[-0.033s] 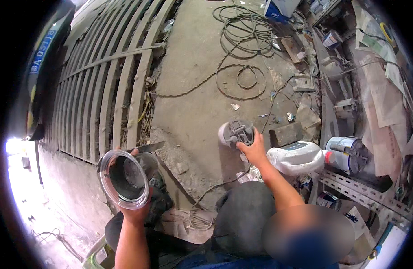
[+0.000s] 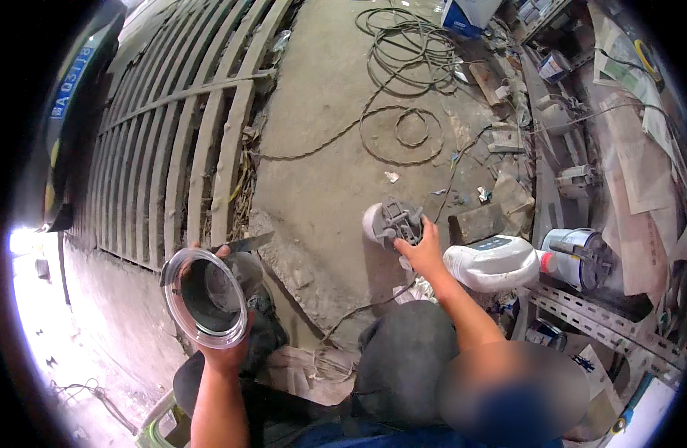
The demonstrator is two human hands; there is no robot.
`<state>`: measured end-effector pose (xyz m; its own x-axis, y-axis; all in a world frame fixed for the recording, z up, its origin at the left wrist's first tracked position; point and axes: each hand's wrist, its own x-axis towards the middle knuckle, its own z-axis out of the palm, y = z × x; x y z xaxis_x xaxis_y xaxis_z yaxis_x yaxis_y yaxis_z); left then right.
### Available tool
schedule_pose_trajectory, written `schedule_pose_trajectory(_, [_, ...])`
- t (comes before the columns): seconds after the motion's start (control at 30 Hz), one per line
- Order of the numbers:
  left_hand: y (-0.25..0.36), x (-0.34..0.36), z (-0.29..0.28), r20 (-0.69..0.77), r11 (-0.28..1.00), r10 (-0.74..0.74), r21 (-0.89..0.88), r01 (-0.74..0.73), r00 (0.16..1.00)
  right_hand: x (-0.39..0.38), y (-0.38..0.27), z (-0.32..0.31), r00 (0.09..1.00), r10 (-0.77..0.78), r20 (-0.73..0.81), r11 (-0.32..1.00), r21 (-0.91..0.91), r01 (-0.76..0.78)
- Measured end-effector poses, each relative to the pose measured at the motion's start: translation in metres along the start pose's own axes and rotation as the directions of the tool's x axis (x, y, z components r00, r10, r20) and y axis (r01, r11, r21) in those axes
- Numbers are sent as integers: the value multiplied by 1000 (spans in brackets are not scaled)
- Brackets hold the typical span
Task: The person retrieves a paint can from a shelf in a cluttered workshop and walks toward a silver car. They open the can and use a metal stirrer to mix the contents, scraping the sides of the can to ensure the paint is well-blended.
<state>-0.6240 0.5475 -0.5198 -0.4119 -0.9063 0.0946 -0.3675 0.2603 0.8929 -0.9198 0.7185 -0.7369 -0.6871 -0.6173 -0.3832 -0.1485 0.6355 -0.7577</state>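
My left hand [image 2: 228, 352] grips a clear plastic cup [image 2: 242, 317], tilted so that its wide round mouth faces me. The inside looks dark grey; I cannot tell how much it holds. Beside the cup a flat, dark scraper-like blade [image 2: 252, 243] sticks out to the right past my fingertips; its handle is hidden. To the right, my right hand [image 2: 424, 250] is closed around the grey, dirty mixing lid [image 2: 398, 222] of a whitish paint can [image 2: 372, 222]. The can's lower part is hard to make out against the floor.
A white jug with a red cap [image 2: 492, 263] lies right of my right forearm. Past it stands another lidded can [image 2: 571, 257] by a perforated metal rail [image 2: 604, 317]. Ahead lies coiled cable [image 2: 410, 56]; slatted wood [image 2: 180, 149] is at left.
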Motion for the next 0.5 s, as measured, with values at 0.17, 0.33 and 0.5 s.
schedule_pose_trajectory(0.17, [7,15,16,6,977,138,-167,-135,990,-22,23,8,992,-74,103,970,-224,96])
schedule_pose_trajectory(0.33, [9,18,24,-6,974,143,-176,-142,990,-42,44,5,980,-158,121,966,-187,178])
schedule_pose_trajectory(0.5, [10,19,28,0,986,120,-114,-119,993,-85,86,7,993,-117,19,993,-4,117])
